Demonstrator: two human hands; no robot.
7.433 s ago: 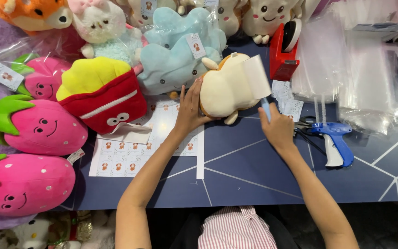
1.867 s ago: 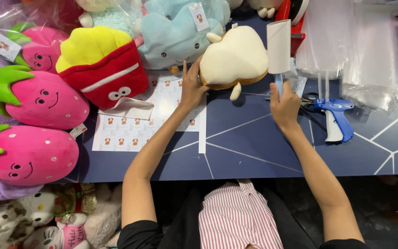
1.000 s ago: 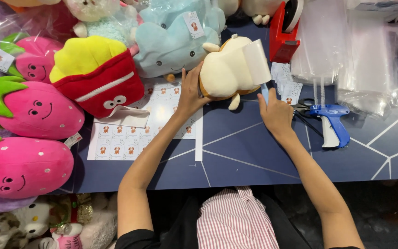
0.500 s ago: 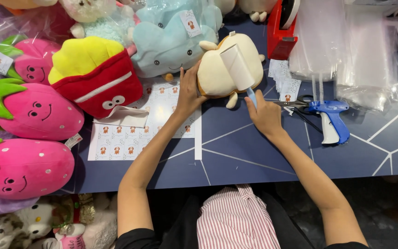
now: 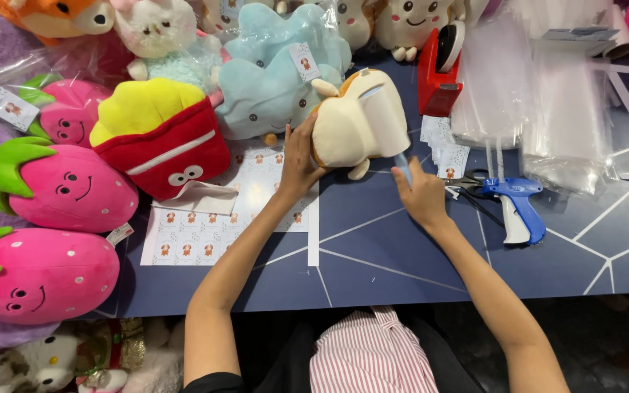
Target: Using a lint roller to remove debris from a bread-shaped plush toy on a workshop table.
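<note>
Head view over a dark blue table (image 5: 402, 255): the left hand (image 5: 296, 164) cups a cream plush toy (image 5: 358, 124) at twelve o'clock, the right hand (image 5: 420, 193) pinches something pale blue beneath it, a blue tagging gun (image 5: 518, 207) at three o'clock.

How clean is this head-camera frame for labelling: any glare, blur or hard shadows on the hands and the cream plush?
Head view: even, soft light, only faint shadows under the arms; the cream plush toy and left hand look sharp; the right hand is slightly soft at its fingertips; mild glare on the clear plastic bags; edges bend a little from the wide lens.
</note>
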